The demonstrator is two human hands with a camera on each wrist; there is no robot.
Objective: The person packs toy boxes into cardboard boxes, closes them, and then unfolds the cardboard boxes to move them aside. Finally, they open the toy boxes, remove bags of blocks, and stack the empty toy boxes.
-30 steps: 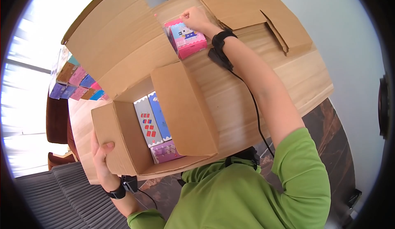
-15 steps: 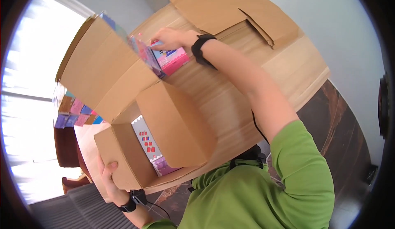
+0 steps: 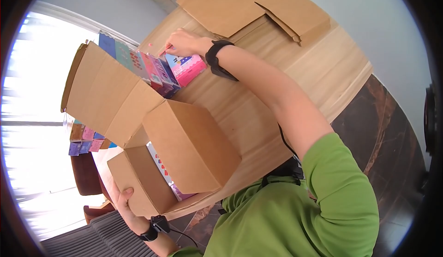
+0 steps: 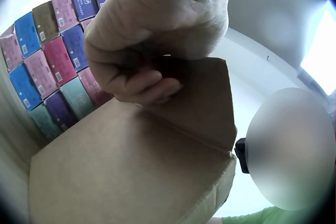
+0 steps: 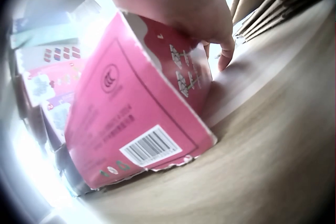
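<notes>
"Left hand?"

"Left hand grips the end flap of the open carton, fingers curled over the edge. The left wrist view shows the curl too."

"Right?"

"Right hand is closed over the far end of the pink box, fingers bent down around it. Thumb's hidden in the right wrist view."

"Where's the pink box?"

"On the counter, beyond the carton, just beside a row of small boxes. Barcode on the side facing the right wrist camera."

"Carton contents?"

"A white box with red prints and a purple box, partly hidden. Wide flap leans over the opening; tall flap stands up on the window side."

"Anything else?"

"Stack of coloured boxes past the carton, left side. In the left wrist view they sit in rows, pink, blue, purple, brown, teal. Folded cardboard lies at the far end of the counter. Black straps on both wrists, green sleeve on the right arm."
</notes>
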